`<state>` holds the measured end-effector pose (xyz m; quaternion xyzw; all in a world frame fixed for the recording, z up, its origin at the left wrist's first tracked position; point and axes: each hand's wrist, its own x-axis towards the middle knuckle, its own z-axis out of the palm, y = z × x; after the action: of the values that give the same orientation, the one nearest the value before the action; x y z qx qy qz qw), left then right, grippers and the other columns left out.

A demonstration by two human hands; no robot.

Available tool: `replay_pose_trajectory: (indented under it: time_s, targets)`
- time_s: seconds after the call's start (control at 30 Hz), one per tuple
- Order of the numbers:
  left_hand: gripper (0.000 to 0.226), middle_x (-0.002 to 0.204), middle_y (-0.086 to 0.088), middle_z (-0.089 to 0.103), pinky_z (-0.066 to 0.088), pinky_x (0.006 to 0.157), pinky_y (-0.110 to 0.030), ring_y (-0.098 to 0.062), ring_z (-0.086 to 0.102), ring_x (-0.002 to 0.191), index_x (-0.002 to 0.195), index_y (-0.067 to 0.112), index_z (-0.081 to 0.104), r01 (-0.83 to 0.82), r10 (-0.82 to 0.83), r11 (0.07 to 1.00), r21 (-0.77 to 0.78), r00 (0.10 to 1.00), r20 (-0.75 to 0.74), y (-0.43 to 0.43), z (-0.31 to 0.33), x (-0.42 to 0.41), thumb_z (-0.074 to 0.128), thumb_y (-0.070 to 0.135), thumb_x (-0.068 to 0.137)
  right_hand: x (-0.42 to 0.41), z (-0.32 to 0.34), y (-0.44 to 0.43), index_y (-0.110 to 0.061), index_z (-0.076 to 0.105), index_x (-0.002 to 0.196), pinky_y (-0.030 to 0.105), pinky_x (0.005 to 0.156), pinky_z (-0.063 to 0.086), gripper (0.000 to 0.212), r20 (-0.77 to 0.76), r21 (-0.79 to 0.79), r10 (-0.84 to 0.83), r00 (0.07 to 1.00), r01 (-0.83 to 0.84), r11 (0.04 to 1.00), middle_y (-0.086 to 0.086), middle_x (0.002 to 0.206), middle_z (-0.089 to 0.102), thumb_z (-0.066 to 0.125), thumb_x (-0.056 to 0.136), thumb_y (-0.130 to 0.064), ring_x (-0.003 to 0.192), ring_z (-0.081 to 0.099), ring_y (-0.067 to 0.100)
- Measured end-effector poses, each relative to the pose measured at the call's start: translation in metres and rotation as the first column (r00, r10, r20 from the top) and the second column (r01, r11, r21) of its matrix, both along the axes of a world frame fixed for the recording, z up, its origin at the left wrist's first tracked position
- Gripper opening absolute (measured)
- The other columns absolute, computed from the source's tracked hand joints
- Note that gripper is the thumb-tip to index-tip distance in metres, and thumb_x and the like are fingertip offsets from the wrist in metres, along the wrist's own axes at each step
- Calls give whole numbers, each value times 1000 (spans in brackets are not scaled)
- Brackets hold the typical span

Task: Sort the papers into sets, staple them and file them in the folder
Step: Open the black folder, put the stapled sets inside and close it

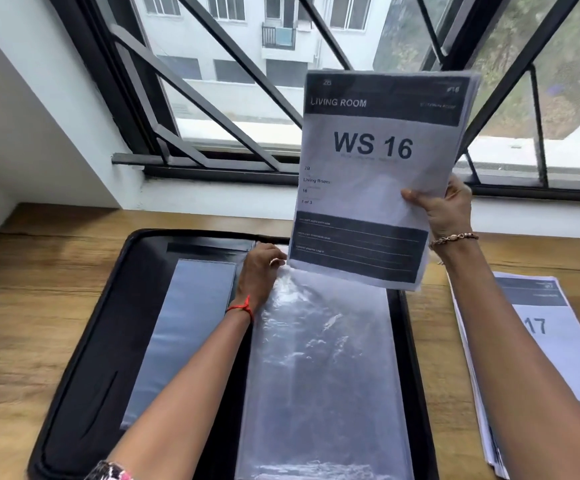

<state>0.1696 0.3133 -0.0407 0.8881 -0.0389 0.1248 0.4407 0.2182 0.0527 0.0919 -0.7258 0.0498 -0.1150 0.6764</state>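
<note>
right hand (448, 209): I'm gripping the WS 16 set (378, 161) by its right edge, upright, just above my left hand (260, 271) | left hand: I'm pinching open the clear sleeve (316, 358) of the folder (84, 341) | handling: I'm judging the sheets light and floppy, the sleeve slippery, so I'm favouring a lower-edge hold

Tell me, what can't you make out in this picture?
Head view:
- Small print on the WS 16 papers: blurred, too small.
- Any staple in them: none visible; top corners blurred.
- Stack of papers at right: right arm and frame edge cover it; only "17" shows.
- Plastic sleeve mouth, gripped by the left hand: held papers hide it.
- Folder: bottom edge cuts it off.
</note>
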Motion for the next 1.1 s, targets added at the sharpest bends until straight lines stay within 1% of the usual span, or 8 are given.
replay_pose_trajectory:
  time_s: [0.07, 0.23, 0.33, 0.43, 0.63, 0.83, 0.93, 1.1]
  targets:
    - [15, 74, -16, 65, 39, 60, -19, -21, 57, 71, 68, -3, 69, 13, -13, 1000, 12, 1000, 24, 2, -3, 0, 66, -18, 68, 6, 8, 8, -25, 58, 80, 25, 71, 53, 37, 48, -67, 15, 999, -12, 998, 0, 91, 64, 74, 68, 6, 83, 61, 13]
    - [16, 76, -15, 64, 48, 61, -34, -22, 59, 72, 67, -6, 68, 59, -59, 998, -16, 998, 37, 3, -7, -3, 66, -21, 66, 21, 27, 23, -28, 57, 82, 25, 71, 55, 39, 148, -110, 54, 987, -38, 993, -5, 90, 59, 73, 69, 5, 85, 59, 14]
    - [11, 81, -16, 62, 48, 62, -32, -27, 60, 73, 72, -7, 70, 52, -51, 998, -26, 998, 43, 2, -7, -3, 67, -17, 71, 29, 30, 31, -24, 57, 83, 24, 72, 56, 36, 138, -133, 71, 988, -52, 990, 0, 94, 60, 72, 69, 6, 90, 58, 18]
    - [7, 83, -14, 62, 47, 62, -27, -24, 58, 74, 76, -4, 71, 34, -34, 999, 0, 998, 46, -1, -6, -4, 68, -11, 74, 31, 31, 41, -17, 58, 85, 14, 61, 52, 30, 125, -210, 156, 980, -128, 969, -4, 86, 56, 70, 72, 7, 81, 55, 9]
    - [13, 87, -13, 64, 49, 66, -27, -24, 60, 80, 81, -1, 72, 32, -36, 997, 66, 997, 64, -2, -2, -2, 68, -11, 74, 40, 33, 61, -12, 59, 85, 8, 52, 45, 27, 62, -349, 280, 958, -243, 905, -7, 77, 53, 68, 72, 10, 72, 52, 2]
    - [5, 88, -12, 64, 43, 76, -27, -34, 55, 87, 78, 1, 68, 40, -56, 982, 183, 995, 81, -8, 1, 2, 64, -2, 76, 59, 30, 74, -12, 59, 92, 5, 53, 45, 34, 16, -362, 249, 968, -226, 904, -5, 76, 54, 66, 71, 14, 78, 53, 16]
    - [6, 92, -12, 63, 46, 75, -40, -33, 50, 90, 79, 2, 65, 31, -45, 972, 234, 997, 57, -12, 2, 3, 59, 3, 80, 63, 29, 76, -10, 60, 94, 6, 54, 47, 33, -27, -318, 280, 960, -274, 908, 1, 80, 57, 67, 71, 14, 75, 54, 15]
    - [3, 100, -10, 59, 43, 81, -37, -26, 43, 95, 85, 4, 64, 12, -11, 982, 190, 1000, -8, -15, 6, 6, 63, 4, 82, 65, 23, 85, 1, 63, 101, 11, 57, 49, 32, -93, -289, 367, 925, -378, 879, 3, 82, 59, 65, 72, 14, 70, 57, 9]
